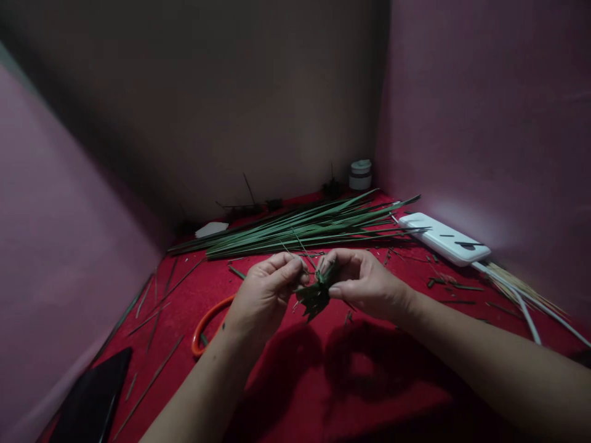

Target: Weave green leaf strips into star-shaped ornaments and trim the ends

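Over the red cloth (286,394), my right hand (367,283) pinches a small folded piece of dark green leaf (316,300) between thumb and fingers. Its lower end fans out in pointed tips. Close beside it on the left, my left hand (263,292) is closed, thumb against forefinger, on a thin leaf strip (302,246) that sticks up near the fingertips. How the strip joins the folded piece is too small to make out. Behind both hands lies a pile of long green leaf blades (300,229).
An orange loop handle (197,338) lies partly behind my left forearm. A black phone-like slab (95,397) is at the lower left. On the right are a white power strip (443,239), its cord and thin pale sticks (526,286). A white lidded jar (360,175) stands in the back corner.
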### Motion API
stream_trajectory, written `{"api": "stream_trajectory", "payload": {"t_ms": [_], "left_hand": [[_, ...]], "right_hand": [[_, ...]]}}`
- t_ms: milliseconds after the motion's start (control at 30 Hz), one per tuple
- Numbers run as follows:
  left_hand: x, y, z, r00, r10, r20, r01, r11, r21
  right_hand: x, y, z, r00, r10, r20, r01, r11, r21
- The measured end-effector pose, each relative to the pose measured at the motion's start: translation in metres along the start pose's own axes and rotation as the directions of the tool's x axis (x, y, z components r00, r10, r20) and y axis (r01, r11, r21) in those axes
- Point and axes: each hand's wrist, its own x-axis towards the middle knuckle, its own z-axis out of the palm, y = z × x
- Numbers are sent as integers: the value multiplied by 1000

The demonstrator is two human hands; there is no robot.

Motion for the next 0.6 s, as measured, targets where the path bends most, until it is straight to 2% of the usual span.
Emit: {"api": "stream_trajectory", "payload": {"t_ms": [200,400,600], "left_hand": [[3,-6,0,998,40,-47,-44,995,-90],[6,-10,1,994,62,-86,-72,990,-124],[0,-7,6,971,196,-137,-204,978,-49]], "right_hand": [[4,-4,-2,996,33,-77,-20,985,169],[5,-5,-2,998,1,-67,13,978,206],[5,-8,-3,992,84,-98,-49,948,314]]}}
